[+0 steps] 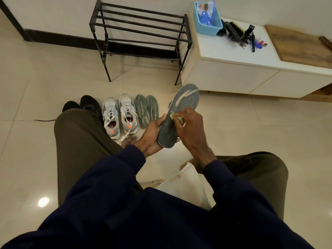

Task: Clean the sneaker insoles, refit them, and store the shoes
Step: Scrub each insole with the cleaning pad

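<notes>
Insole (181, 108) tilts up above the tiled floor (251, 133), its heel gripped by the left hand (150, 135) while the right hand (191, 127) pinches a cloth (171, 115) against it. Grey sneakers (119, 115) and two spare insoles (146, 110) lie near a shoe rack (140, 31).

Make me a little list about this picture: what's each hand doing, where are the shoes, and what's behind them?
left hand: holds the dark grey foam insole from beneath
right hand: pinches a small pale green wipe against that insole
grey and white lace-up sneakers: side by side on the tiled floor
two grey-green loose insoles: on the floor, right of the sneakers
black shoes: left of the sneakers, partly hidden by a knee
black metal shoe rack: behind the shoes
blue woven basket: on the white cabinet
</notes>
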